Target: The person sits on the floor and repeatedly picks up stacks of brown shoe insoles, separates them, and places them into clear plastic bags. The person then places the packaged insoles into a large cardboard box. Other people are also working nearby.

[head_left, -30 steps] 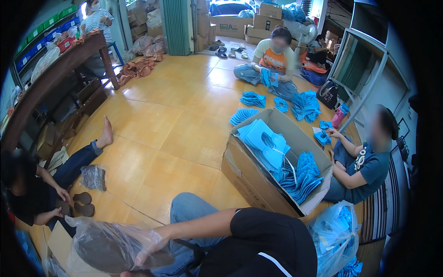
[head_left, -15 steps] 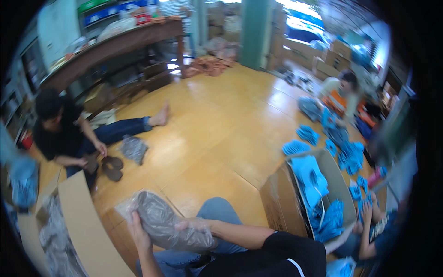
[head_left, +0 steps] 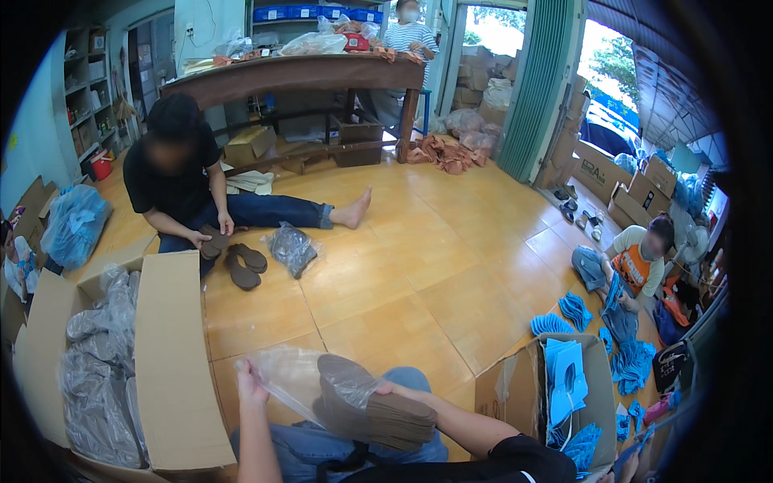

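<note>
My left hand point(head_left: 250, 385) grips the mouth edge of a clear plastic bag point(head_left: 283, 380) over my lap. My right hand point(head_left: 385, 390) holds a stack of flat brown sole-shaped pieces point(head_left: 378, 409), its front end pushed into the bag's opening. My jeans point(head_left: 322, 447) lie just under both hands.
An open cardboard box point(head_left: 173, 362) with several filled plastic bags point(head_left: 101, 378) stands at my left. At my right a box point(head_left: 515, 386) holds blue pieces. A person in black point(head_left: 181, 181) sits ahead with brown soles point(head_left: 241, 266) and a bagged bundle point(head_left: 291, 248). Another person point(head_left: 636, 262) sits far right.
My view has swung left, from the blue-piece box toward the box of bags. The bag held earlier looked full; now the brown stack sits partway inside an opened bag.
</note>
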The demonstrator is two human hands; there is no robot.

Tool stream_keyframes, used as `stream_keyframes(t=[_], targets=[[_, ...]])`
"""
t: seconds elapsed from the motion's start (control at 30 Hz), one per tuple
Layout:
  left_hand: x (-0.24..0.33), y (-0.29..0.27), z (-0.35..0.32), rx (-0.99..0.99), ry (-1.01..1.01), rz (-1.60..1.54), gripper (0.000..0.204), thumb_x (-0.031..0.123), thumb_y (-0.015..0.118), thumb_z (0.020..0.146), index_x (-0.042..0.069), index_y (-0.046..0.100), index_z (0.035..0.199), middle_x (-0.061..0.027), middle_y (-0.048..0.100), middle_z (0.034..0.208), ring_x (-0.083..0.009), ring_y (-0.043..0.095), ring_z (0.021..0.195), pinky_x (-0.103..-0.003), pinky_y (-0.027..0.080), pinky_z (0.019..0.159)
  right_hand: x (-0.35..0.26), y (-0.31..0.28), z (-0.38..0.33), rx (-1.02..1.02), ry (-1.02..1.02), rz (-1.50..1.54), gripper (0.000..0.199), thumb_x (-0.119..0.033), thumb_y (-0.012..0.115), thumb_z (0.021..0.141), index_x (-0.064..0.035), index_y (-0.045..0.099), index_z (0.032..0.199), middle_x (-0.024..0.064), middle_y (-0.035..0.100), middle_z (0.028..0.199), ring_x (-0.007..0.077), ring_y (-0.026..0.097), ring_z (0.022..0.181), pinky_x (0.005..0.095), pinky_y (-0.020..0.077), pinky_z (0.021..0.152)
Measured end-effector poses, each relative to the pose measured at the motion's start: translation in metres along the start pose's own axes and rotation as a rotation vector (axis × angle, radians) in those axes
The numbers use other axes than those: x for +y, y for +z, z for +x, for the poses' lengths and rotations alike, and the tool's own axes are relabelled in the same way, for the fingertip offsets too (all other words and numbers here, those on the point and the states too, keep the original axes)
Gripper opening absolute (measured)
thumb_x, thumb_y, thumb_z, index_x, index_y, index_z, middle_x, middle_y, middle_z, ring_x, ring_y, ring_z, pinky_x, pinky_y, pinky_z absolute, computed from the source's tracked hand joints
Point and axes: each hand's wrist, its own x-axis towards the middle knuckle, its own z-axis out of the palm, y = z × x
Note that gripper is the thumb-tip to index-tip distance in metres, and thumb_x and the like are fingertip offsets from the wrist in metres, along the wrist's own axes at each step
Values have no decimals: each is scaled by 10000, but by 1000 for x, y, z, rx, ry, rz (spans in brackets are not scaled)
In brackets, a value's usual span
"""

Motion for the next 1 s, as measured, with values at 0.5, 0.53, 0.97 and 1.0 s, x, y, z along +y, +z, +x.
stream_keyframes(t=[0.5, 0.53, 0.97, 1.0], targets=[[76, -110, 65, 178, 320, -121, 203, 228, 390, 1019, 138, 571, 1008, -43, 611, 947, -183, 581, 885, -349, 490, 807, -12, -11, -35, -112, -355, 261, 811, -453, 662, 775, -11, 412, 1407, 227, 496, 1356, 355, 516, 1191, 457, 419, 1018], [79, -115, 61, 197, 333, -108, 202, 227, 390, 1019, 135, 570, 1017, -48, 609, 957, -186, 578, 894, -351, 486, 814, -13, -13, -34, -157, -445, 340, 811, -448, 664, 772, -10, 412, 1406, 231, 497, 1355, 362, 512, 1198, 466, 417, 1026], [100, -158, 25, 314, 403, 108, 227, 218, 401, 1014, 89, 550, 1128, -108, 579, 1089, -225, 546, 1021, -371, 437, 908, -67, 32, -23, -260, -1084, 337, 1011, -745, 564, 774, -7, 351, 1432, 248, 457, 1332, 365, 520, 1178, 477, 458, 1006], [101, -162, 21, 325, 410, 130, 232, 218, 402, 1014, 85, 548, 1136, -113, 576, 1100, -228, 544, 1031, -373, 433, 915, -72, 34, -21, -258, -1064, 354, 1014, -739, 569, 776, 14, 359, 1421, 263, 465, 1311, 363, 531, 1161, 460, 462, 1006]])
